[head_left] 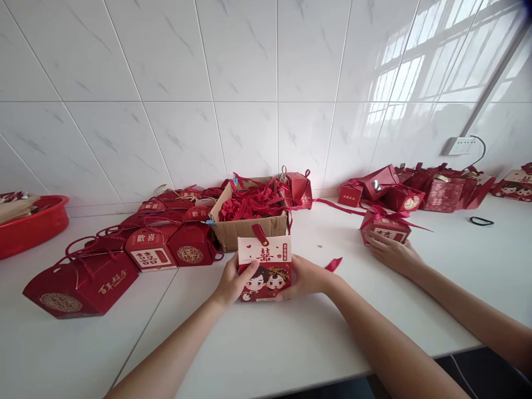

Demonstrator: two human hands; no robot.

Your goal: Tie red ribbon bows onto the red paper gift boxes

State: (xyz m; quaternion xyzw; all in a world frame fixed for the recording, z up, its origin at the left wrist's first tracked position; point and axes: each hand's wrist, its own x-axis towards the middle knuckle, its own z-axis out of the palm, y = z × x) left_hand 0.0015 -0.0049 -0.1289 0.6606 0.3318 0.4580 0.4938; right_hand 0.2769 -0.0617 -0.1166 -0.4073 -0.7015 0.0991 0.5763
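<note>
Your left hand (235, 282) and right hand (306, 276) are both closed on one item: an upright white-and-red cardboard gift box (266, 270), two cartoon figures on its front, dark red strap with metal stud on top. Left thumb lies on the front face; right hand grips the lower right side. Box is midway between the surface's (224, 360) front and back edges; can't tell if its base touches down.

Right behind it, toward the back edge: an open brown cardboard carton (249, 228) heaped with crinkled dark red ribbon (253, 202). Left of the carton, toward the back edge: a cluster of dark red card boxes with rope handles (152, 244). At the left end: a bright red plastic basin (35, 230). Just right of your right wrist: a short scrap of red ribbon (333, 265).

To your right, a co-worker's hand (393, 255) rests against a small red box with a ribbon bow (382, 221). Behind it, along the back edge: more red gift boxes (440, 191). Black loop (481, 220) lies near them.
</note>
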